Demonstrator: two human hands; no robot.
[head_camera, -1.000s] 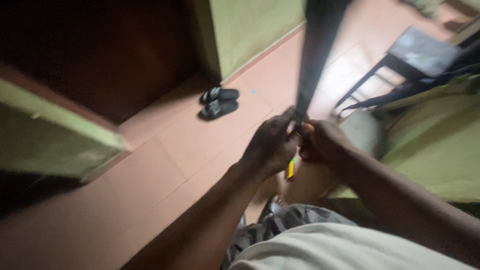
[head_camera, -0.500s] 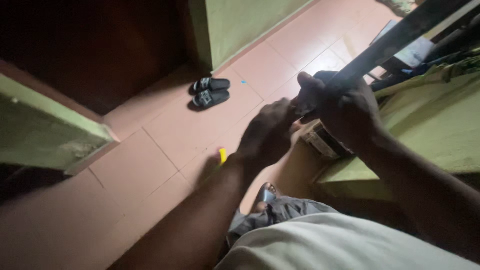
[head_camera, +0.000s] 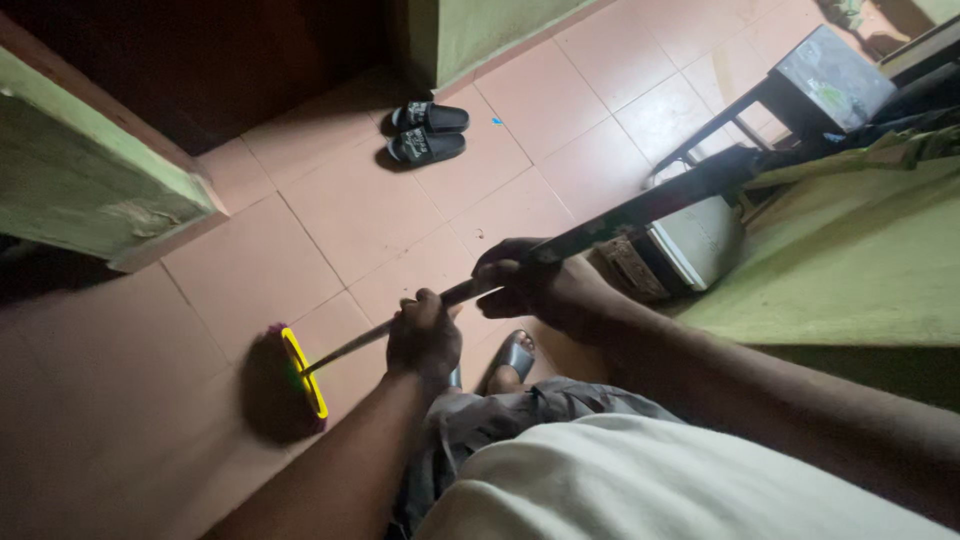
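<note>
Slippers (head_camera: 428, 131), stool (head_camera: 800, 85) beyond broom (head_camera: 300, 375) in both hands.

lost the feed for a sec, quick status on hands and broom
Left hand and right hand both gripping the broom handle. Broom head down on the tiled floor. Black slippers well apart from it.

Left hand (head_camera: 424, 338) clenched low, forearm extended; right hand (head_camera: 525, 285) fisted just beyond it, arm stretched forward.
</note>
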